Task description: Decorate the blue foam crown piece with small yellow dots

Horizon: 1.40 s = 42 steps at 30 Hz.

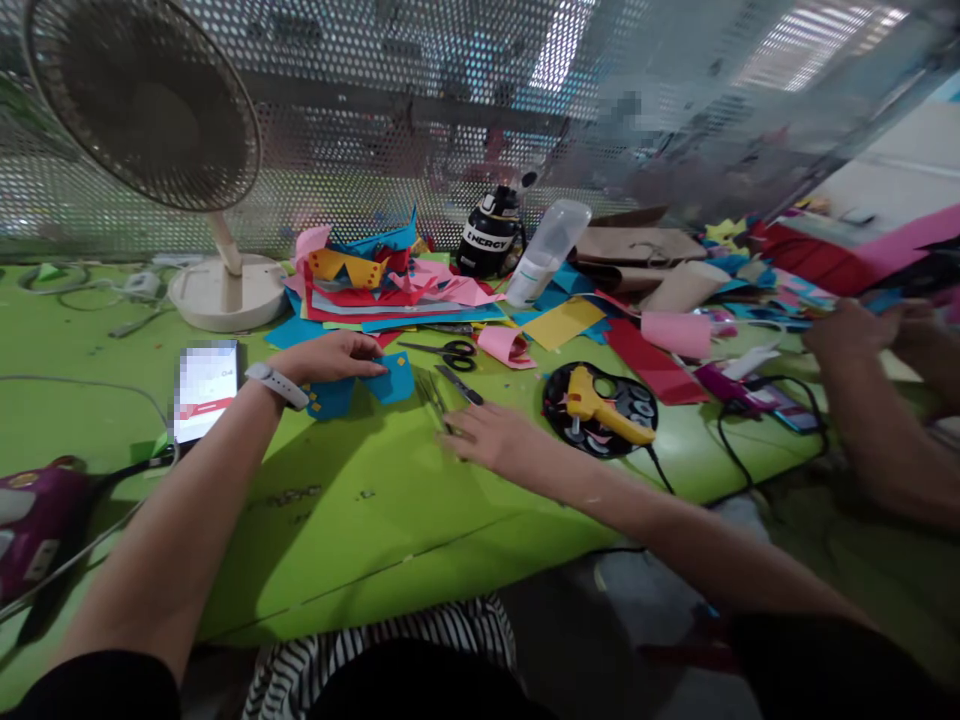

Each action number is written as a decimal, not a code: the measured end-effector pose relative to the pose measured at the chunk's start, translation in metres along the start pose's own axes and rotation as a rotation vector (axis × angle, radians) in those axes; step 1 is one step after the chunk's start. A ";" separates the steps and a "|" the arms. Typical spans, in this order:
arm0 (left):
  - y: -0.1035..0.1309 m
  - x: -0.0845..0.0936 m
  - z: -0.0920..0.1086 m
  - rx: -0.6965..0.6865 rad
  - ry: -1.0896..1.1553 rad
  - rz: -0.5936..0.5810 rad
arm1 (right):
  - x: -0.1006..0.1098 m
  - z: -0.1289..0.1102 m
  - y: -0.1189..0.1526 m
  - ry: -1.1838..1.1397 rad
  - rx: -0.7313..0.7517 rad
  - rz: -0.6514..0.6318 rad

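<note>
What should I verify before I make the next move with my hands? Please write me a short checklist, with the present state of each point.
1. Left hand touching the blue paper: ok.
2. Right hand firmly gripping the thin tweezer-like tool: cannot tell; the fingers are at it, but blurred.
3. Dark-handled tool well away from the right hand: not ok; it lies close by the fingers.
4. Scissors set down: ok, on the table.
5. Yellow glue gun resting on its black tray: ok.
6. Glue gun cool: cannot tell.
</note>
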<state>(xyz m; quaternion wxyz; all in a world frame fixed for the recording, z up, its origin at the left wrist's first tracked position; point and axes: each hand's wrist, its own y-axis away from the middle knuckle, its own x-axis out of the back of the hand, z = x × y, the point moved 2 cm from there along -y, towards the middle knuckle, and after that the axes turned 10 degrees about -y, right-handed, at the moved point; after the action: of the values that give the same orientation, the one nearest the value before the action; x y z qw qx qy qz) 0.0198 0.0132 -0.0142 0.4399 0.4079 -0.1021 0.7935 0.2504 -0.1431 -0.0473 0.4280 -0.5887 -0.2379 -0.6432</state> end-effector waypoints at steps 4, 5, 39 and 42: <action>-0.002 -0.002 0.000 -0.036 -0.006 0.013 | -0.002 0.001 -0.020 0.035 0.269 -0.045; -0.002 -0.003 0.000 -0.043 -0.010 0.014 | 0.000 0.003 -0.021 0.010 0.312 -0.042; -0.008 -0.009 -0.002 -0.053 -0.036 -0.019 | -0.002 0.104 0.046 -0.965 -1.099 0.565; -0.008 -0.009 -0.002 -0.047 -0.031 -0.014 | -0.010 0.108 0.043 -0.900 -1.095 0.621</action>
<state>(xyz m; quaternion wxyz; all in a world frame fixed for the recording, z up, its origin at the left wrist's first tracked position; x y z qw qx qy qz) 0.0274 0.0133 -0.0238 0.4533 0.4106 -0.1245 0.7813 0.3454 -0.0751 -0.0450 0.0988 -0.9608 0.1390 -0.2184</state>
